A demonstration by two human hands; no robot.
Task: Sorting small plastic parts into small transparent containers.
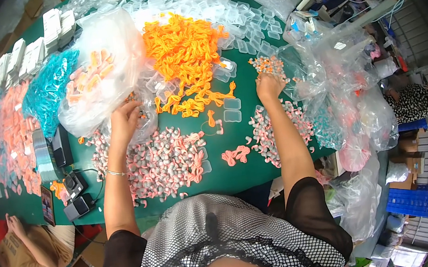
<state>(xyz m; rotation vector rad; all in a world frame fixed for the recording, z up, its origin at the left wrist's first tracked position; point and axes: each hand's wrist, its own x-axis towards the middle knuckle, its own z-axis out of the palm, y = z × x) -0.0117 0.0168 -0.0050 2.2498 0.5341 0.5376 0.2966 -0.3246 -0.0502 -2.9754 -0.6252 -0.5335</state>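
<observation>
My left hand (125, 122) reaches to small orange-and-grey pieces (141, 113) at the mouth of a clear plastic bag (140, 129). Its fingers are bent together; what lies between them is hidden. At the right, my right hand (270, 86) is closed at the near edge of a heap of small orange-and-grey pieces (266, 65) on clear plastic. Any piece inside that hand cannot be made out. Between the arms lie a bundled orange cord (211, 117), two clear lidded cases (232, 109) and pink cord bundles (236, 155). Small pink-and-grey pieces form a left pile (161, 162) and a right pile (281, 130).
Orange cord bundles (181, 46) heap up ahead, with many clear plastic cases (242, 19) behind. A bag of orange pieces (100, 67) and a teal bag (50, 82) stand left, near small electronic devices (75, 184). Clear bags (336, 74) crowd the right edge. Another person (37, 248) sits lower left.
</observation>
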